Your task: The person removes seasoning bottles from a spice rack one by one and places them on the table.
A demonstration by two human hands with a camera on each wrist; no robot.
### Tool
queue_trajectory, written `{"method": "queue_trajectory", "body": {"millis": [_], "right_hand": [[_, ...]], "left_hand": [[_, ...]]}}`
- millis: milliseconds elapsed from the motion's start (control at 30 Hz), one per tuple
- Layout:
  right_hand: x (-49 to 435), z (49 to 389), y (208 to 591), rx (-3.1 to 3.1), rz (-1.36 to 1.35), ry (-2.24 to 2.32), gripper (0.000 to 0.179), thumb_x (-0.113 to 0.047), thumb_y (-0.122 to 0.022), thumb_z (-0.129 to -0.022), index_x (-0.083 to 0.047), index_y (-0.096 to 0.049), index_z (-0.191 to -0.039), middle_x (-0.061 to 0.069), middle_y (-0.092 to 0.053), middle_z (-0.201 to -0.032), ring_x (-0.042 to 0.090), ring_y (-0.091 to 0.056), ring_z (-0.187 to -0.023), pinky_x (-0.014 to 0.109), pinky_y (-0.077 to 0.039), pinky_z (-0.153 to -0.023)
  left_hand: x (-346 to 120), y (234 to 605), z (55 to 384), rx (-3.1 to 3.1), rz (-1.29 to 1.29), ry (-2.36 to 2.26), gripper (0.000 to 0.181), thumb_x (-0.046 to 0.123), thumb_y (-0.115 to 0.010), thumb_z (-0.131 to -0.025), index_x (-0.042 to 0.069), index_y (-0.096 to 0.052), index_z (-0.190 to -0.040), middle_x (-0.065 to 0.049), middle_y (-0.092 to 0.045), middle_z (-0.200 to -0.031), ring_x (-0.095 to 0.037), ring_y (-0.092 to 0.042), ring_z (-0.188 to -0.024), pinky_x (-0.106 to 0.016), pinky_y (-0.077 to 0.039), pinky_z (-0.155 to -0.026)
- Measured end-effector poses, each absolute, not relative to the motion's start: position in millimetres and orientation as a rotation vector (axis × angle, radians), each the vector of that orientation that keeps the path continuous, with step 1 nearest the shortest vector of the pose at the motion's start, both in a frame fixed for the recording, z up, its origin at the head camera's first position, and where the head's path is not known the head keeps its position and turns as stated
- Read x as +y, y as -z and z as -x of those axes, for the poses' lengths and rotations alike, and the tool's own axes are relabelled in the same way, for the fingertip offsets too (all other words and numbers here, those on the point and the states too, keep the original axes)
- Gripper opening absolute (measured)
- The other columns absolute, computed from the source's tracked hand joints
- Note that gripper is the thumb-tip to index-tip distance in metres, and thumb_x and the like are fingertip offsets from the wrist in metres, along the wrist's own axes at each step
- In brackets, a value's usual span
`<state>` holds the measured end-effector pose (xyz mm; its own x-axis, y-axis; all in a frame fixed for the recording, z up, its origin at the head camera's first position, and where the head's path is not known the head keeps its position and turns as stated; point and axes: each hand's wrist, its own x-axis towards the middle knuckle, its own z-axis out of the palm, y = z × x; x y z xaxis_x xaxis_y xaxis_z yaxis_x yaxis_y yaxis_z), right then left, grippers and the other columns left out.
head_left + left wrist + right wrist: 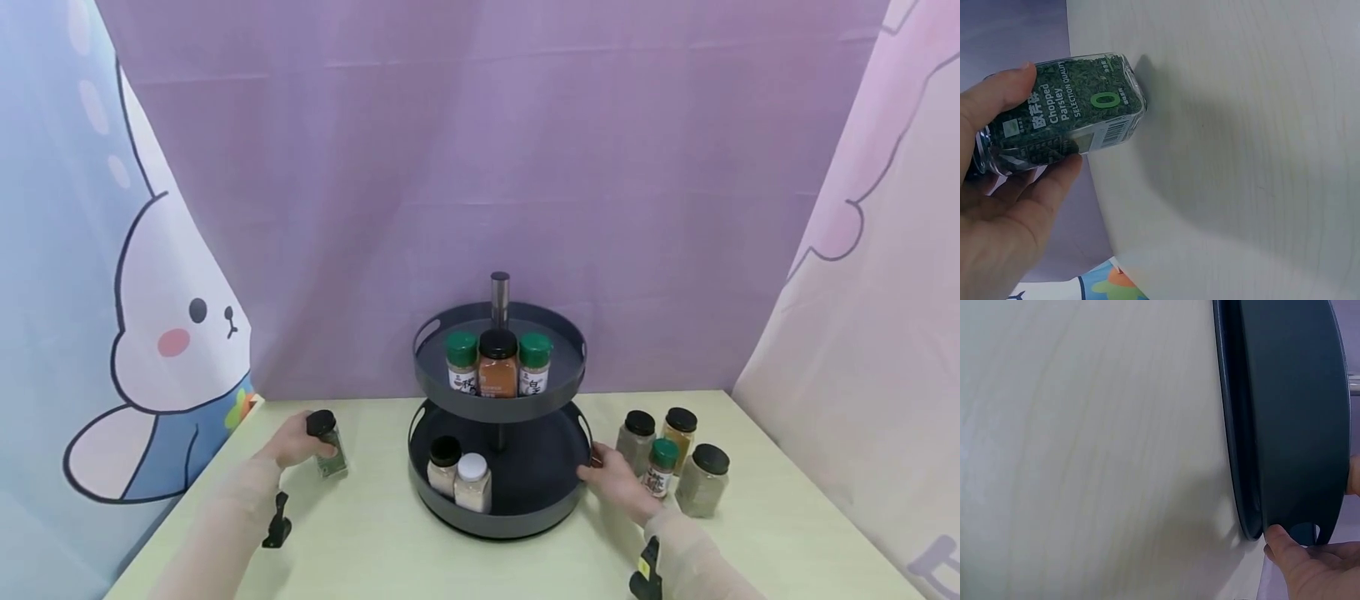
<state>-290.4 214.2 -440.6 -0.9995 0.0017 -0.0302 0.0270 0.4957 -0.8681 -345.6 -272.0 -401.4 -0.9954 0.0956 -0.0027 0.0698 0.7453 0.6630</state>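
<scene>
My left hand [297, 442] grips a clear jar of chopped parsley [1079, 112] by its upper part, thumb on one side and fingers on the other. The jar is tilted, its black lid up by the hand and its base low over the table. At the centre stands a dark grey two-tier round spice rack [498, 525]. My right hand [618, 483] grips its lower tray at the right side, beside the handle cutout [1305, 533]; the thumb lies against the outer wall. On the lower tray stand a black-lidded jar [443, 467] and a white-lidded jar [473, 485].
The upper tray [498, 408] bears two green-capped bottles [535, 367] around a black-lidded orange jar [498, 367]. Right of my right hand stand several jars, including a green-capped bottle [660, 468] and a black-lidded jar [702, 483]. A purple curtain [510, 167] hangs behind the table.
</scene>
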Motion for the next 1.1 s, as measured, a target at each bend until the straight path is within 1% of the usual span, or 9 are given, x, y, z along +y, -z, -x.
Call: {"method": "queue_trajectory", "body": {"millis": [67, 267, 567, 833, 1100], "right_hand": [[213.8, 290.8, 441.1, 2.691, -0.025, 1.567, 0.061, -0.005, -0.052, -0.087, 0.021, -0.021, -0.133, 0.039, -0.03, -0.134, 0.048, -0.036, -0.124, 0.05, -0.038, -0.101], [214.5, 289.9, 441.9, 2.683, -0.039, 1.573, 0.061, -0.005, -0.051, -0.088, 0.02, -0.021, -0.134, 0.039, -0.03, -0.135, 0.048, -0.035, -0.124, 0.05, -0.037, -0.101], [213.6, 290.3, 440.7, 2.684, -0.033, 1.559, 0.061, -0.005, -0.052, -0.087, 0.02, -0.021, -0.134, 0.038, -0.032, -0.135, 0.047, -0.036, -0.124, 0.05, -0.038, -0.101], [215.1, 292.3, 442.7, 2.684, -0.042, 1.564, 0.061, -0.005, -0.052, -0.087, 0.02, -0.022, -0.134, 0.038, -0.033, -0.134, 0.047, -0.037, -0.124, 0.049, -0.038, -0.101], [213.7, 290.5, 440.3, 2.7, -0.05, 1.536, 0.062, -0.006, -0.052, -0.087, 0.019, -0.022, -0.134, 0.038, -0.034, -0.134, 0.046, -0.038, -0.123, 0.049, -0.038, -0.101]], "left_hand": [[-272.4, 402.7, 345.4, 2.902, -0.131, -1.117, 0.066, 0.01, -0.074, -0.068, -0.016, -0.042, -0.119, -0.032, -0.053, -0.113, -0.046, -0.05, -0.106, -0.057, -0.04, -0.093], [-271.3, 405.3, 342.5, 2.882, -0.115, -1.156, 0.067, 0.009, -0.074, -0.068, -0.017, -0.041, -0.12, -0.033, -0.052, -0.115, -0.046, -0.049, -0.107, -0.057, -0.04, -0.094], [-276.0, 405.8, 341.4, 2.859, -0.047, -1.094, 0.074, 0.015, -0.073, -0.071, -0.016, -0.036, -0.126, -0.035, -0.044, -0.124, -0.05, -0.042, -0.115, -0.059, -0.036, -0.096], [-275.1, 405.5, 340.0, 2.864, -0.055, -1.121, 0.071, 0.012, -0.073, -0.069, -0.017, -0.037, -0.124, -0.036, -0.046, -0.122, -0.05, -0.043, -0.113, -0.058, -0.037, -0.096], [-273.7, 408.0, 340.1, 2.849, -0.085, -1.156, 0.073, 0.008, -0.071, -0.07, -0.018, -0.033, -0.127, -0.037, -0.042, -0.125, -0.051, -0.04, -0.115, -0.059, -0.036, -0.097]]}}
